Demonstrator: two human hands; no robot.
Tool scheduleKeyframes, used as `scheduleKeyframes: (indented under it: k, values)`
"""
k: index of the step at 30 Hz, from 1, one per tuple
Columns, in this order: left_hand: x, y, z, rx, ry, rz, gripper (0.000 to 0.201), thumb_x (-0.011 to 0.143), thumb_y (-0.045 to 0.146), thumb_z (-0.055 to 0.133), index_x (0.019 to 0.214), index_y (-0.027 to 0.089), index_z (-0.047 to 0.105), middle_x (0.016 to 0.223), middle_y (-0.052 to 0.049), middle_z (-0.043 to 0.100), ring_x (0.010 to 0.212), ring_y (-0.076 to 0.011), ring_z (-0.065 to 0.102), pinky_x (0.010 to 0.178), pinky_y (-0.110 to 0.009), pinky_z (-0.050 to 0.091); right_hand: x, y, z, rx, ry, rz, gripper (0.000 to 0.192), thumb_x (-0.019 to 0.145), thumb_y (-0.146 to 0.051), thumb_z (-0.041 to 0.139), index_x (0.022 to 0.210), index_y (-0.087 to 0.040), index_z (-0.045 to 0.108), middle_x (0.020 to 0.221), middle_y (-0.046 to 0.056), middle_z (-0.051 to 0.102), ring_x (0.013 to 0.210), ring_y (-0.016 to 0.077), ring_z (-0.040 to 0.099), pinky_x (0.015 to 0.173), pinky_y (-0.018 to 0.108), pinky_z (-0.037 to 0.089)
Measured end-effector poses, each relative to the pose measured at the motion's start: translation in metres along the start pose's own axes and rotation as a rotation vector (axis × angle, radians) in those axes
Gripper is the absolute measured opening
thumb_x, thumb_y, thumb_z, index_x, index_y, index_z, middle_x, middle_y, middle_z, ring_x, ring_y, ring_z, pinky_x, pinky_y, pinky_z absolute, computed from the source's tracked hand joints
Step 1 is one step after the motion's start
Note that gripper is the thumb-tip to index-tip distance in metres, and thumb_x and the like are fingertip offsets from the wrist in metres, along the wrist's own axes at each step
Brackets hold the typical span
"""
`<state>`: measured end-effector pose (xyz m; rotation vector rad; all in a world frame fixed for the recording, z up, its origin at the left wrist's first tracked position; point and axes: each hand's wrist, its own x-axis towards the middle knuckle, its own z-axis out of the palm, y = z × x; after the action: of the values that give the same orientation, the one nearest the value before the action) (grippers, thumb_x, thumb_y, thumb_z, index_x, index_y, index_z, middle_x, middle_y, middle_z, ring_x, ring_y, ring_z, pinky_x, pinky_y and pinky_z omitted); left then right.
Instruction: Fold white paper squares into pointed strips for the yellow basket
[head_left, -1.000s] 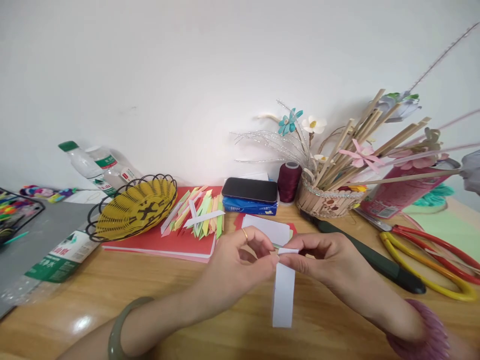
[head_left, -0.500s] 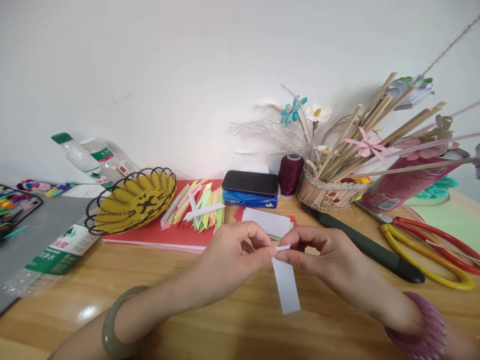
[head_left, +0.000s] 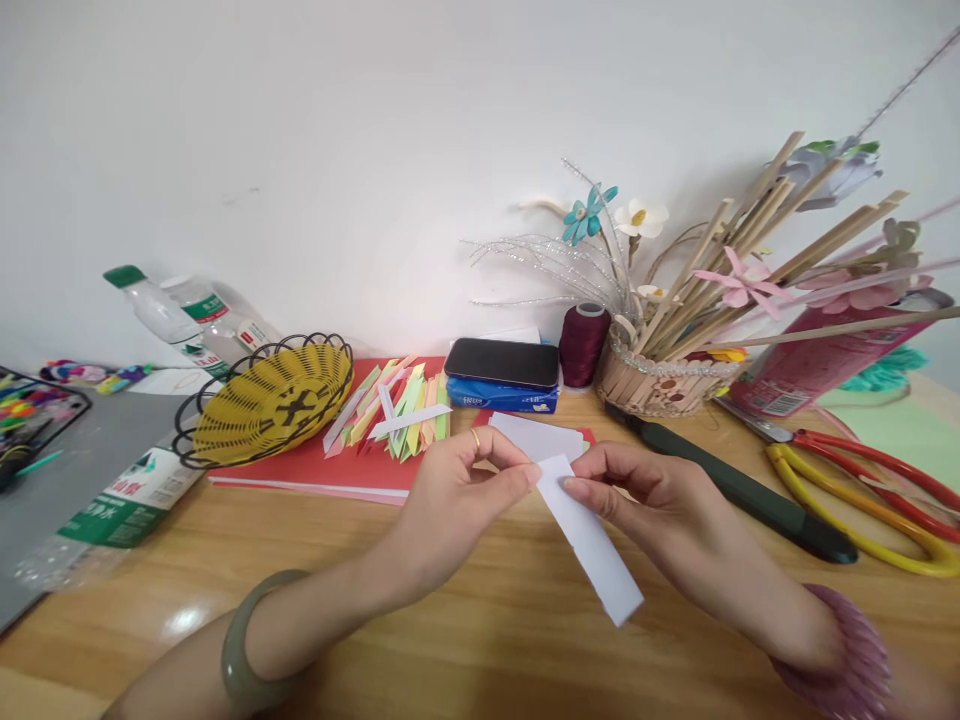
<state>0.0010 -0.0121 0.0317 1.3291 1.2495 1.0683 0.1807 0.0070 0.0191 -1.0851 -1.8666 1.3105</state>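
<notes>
Green-and-white label on the lying water bottle (head_left: 112, 500), far left of the left hand (head_left: 457, 500): characters too blurred to read. Blue tissue pack (head_left: 501, 398) beyond the hands: white print, illegible. Pink canister (head_left: 817, 365) label unreadable.

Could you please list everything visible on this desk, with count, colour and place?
paper strip: one, white, pinched between both hands
folded strips: many, mixed colours, on red card
red card: one, under wire basket
wire basket: one, yellow and black, left
bottles: two upright, clear, against wall
phone: one, black, on blue packet
thread spool: one, maroon
stick holder: one, tan, holding sticks and paper flowers
scissors: two pairs, red and yellow, right
left hand: ring, green bangle
right hand: pink bangle
</notes>
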Motion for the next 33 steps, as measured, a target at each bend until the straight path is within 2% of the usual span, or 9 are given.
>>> scheduleKeyframes:
  k: [6,12,16,19,22,25,30,32,33]
  values:
    - [0.001,0.0,0.001,-0.059,0.062,0.002,0.018,0.068,0.029,0.066,0.062,0.014,0.058,0.06,0.001,0.056,0.06,-0.0108,0.05,0.058,-0.022,0.041,0.0,0.002,-0.002,-0.015,-0.035,-0.019,0.03,0.084,-0.048,0.049,0.082,-0.021,0.061,0.076,0.001,0.059,0.069,0.0152,0.052,0.059,0.026,0.042]
    - [0.002,-0.008,-0.001,-0.172,0.095,0.018,0.015,0.07,0.026,0.066,0.064,0.014,0.059,0.06,0.002,0.058,0.061,-0.0096,0.051,0.062,-0.021,0.042,0.0,0.007,-0.003,-0.018,-0.038,0.032,0.03,0.083,-0.047,0.051,0.077,-0.02,0.062,0.067,-0.002,0.056,0.055,0.0104,0.045,0.048,0.022,0.035]
    - [0.006,-0.011,-0.003,-0.259,0.12,0.033,0.015,0.072,0.025,0.065,0.065,0.015,0.057,0.063,0.003,0.055,0.063,-0.0086,0.051,0.066,-0.021,0.043,0.003,0.008,-0.008,0.027,-0.035,0.043,0.026,0.079,-0.045,0.057,0.081,-0.02,0.064,0.075,-0.001,0.059,0.065,0.012,0.05,0.055,0.023,0.038]
    - [0.009,-0.008,-0.002,-0.343,0.073,-0.02,0.017,0.067,0.025,0.069,0.069,0.015,0.055,0.067,0.003,0.056,0.065,-0.0093,0.051,0.065,-0.022,0.044,0.003,0.006,-0.007,0.026,-0.036,0.075,0.027,0.08,-0.046,0.056,0.077,-0.02,0.061,0.073,-0.001,0.058,0.063,0.0117,0.05,0.054,0.023,0.037]
    - [0.008,-0.004,0.003,-0.345,-0.05,-0.114,0.024,0.059,0.023,0.074,0.075,0.015,0.059,0.067,0.003,0.057,0.063,-0.0093,0.051,0.061,-0.021,0.042,0.002,0.002,-0.003,0.0,-0.064,0.052,0.026,0.083,-0.045,0.052,0.076,-0.021,0.059,0.07,-0.002,0.056,0.061,0.0115,0.048,0.052,0.023,0.036]
    - [0.004,-0.005,0.011,-0.299,-0.087,-0.13,0.017,0.06,0.023,0.073,0.065,0.012,0.061,0.062,0.002,0.057,0.06,-0.0094,0.05,0.061,-0.021,0.041,0.0,-0.003,0.003,-0.05,-0.073,0.005,0.025,0.085,-0.042,0.048,0.076,-0.021,0.056,0.069,-0.002,0.054,0.063,0.0119,0.048,0.055,0.024,0.036]
    - [0.001,-0.01,0.013,-0.328,0.014,-0.115,0.011,0.059,0.02,0.071,0.059,0.012,0.063,0.059,0.002,0.058,0.059,-0.0098,0.051,0.061,-0.021,0.041,-0.003,-0.006,0.006,-0.143,-0.107,-0.049,0.026,0.089,-0.04,0.043,0.073,-0.021,0.05,0.068,-0.003,0.052,0.062,0.0117,0.046,0.055,0.024,0.035]
    - [0.007,-0.009,0.003,-0.362,0.102,-0.086,0.011,0.058,0.02,0.071,0.058,0.013,0.063,0.059,0.002,0.059,0.058,-0.0087,0.051,0.059,-0.02,0.042,-0.005,-0.003,0.005,-0.171,-0.144,-0.039,0.025,0.089,-0.039,0.042,0.073,-0.021,0.05,0.067,-0.002,0.052,0.061,0.012,0.046,0.055,0.024,0.035]
    - [0.012,-0.008,-0.004,-0.401,0.206,-0.043,0.013,0.057,0.021,0.073,0.057,0.013,0.063,0.056,0.003,0.057,0.054,-0.0071,0.048,0.054,-0.019,0.04,-0.006,0.0,0.005,-0.177,-0.169,-0.02,0.026,0.089,-0.039,0.042,0.072,-0.021,0.05,0.067,-0.002,0.052,0.061,0.0122,0.046,0.055,0.024,0.035]
